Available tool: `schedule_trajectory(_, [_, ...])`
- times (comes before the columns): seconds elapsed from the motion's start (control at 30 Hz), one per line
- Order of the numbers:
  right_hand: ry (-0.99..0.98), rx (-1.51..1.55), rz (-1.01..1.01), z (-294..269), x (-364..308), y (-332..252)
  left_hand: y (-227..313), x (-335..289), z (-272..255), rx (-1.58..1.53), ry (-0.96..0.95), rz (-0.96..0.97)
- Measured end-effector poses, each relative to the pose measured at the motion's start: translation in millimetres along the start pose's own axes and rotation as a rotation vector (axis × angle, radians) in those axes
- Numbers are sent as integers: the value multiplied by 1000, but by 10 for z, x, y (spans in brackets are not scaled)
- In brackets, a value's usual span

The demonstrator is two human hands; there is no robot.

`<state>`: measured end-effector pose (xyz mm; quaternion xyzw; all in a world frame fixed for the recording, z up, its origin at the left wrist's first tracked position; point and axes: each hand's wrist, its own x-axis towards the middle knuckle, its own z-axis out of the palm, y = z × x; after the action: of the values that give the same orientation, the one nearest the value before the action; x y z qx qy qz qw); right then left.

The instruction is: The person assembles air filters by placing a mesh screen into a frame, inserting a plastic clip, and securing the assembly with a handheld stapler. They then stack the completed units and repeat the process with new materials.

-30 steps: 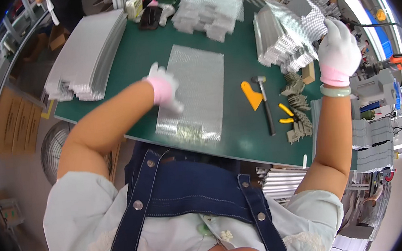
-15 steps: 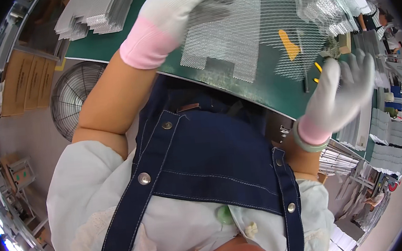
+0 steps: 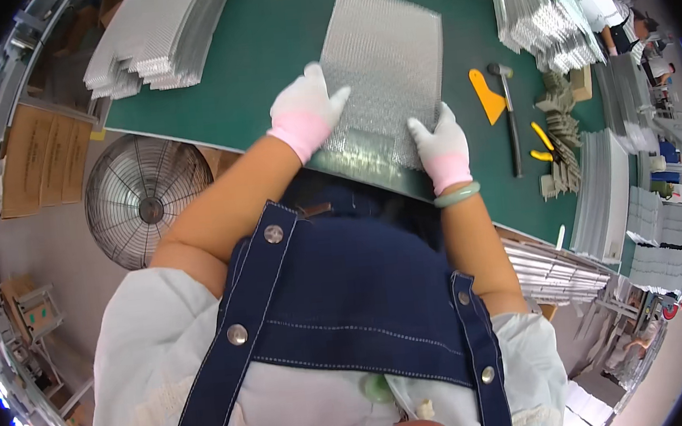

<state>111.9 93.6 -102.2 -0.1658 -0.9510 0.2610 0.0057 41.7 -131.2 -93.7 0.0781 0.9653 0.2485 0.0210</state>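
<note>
A silvery metal mesh sheet (image 3: 384, 55), with a notched near edge, lies on the green table in front of me. My left hand (image 3: 305, 109), in a white glove with a pink cuff, is at its left edge, thumb over the sheet and fingers along the side. Gloved the same way, my right hand (image 3: 441, 146) grips the lower right edge, its thumb on the mesh. Both hands' fingertips are partly hidden. To the right of the sheet lie an orange scraper (image 3: 487, 99) and a hammer (image 3: 511, 125) with a dark handle.
Mesh stacks stand on the table (image 3: 276, 32) at far left (image 3: 167, 33) and far right (image 3: 539, 21). Yellow-handled pliers (image 3: 542, 142) lie beside grey metal pieces (image 3: 563, 137). A floor fan (image 3: 150, 205) and cardboard boxes (image 3: 48, 157) are at left. Other people work at far right.
The mesh that hung blurred over the table from my left hand is gone from there. Both hands have come down to the sides of the lying sheet; my right was open in the air.
</note>
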Motion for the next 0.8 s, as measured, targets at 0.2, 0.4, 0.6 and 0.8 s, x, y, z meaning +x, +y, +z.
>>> schedule_trajectory(0.2, [62,-7,-92,38,63,34,-11,69,141,71,26,-39])
schedule_trajectory(0.4, [-59,-51,14,-30,174,-32,-3,124,127,89,22,-24])
schedule_trajectory(0.6, [-27,-64,-6,5,166,-9,7,110,142,106,46,-9])
schedule_trajectory(0.8, [-75,-221,31,-87,168,-101,96,89,88,245,61,-59])
